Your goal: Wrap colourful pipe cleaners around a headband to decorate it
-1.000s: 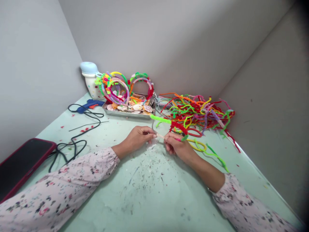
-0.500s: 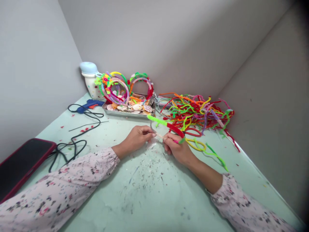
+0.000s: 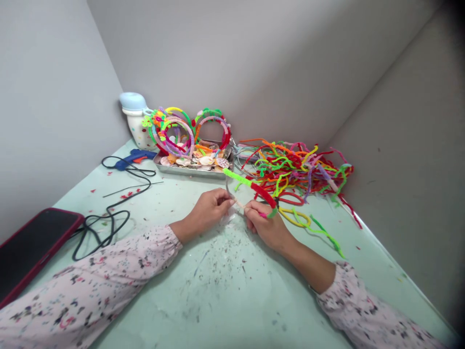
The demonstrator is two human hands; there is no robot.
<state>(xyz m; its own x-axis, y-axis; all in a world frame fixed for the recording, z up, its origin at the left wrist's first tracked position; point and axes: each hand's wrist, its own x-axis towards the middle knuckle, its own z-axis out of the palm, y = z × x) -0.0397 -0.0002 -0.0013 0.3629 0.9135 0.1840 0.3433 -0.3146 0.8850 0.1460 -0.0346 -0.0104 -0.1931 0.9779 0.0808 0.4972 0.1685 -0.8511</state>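
While the left hand pinches a headband, the right hand grips a pink pipe cleaner — both closed, just above the desk.

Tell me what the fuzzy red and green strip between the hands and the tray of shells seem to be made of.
The red and green strip looks like chenille pipe cleaner: matte fuzzy pile, probably over wire, going by how it holds its shape. The tray looks like metal, from its shiny grey rim; which metal cannot be told.
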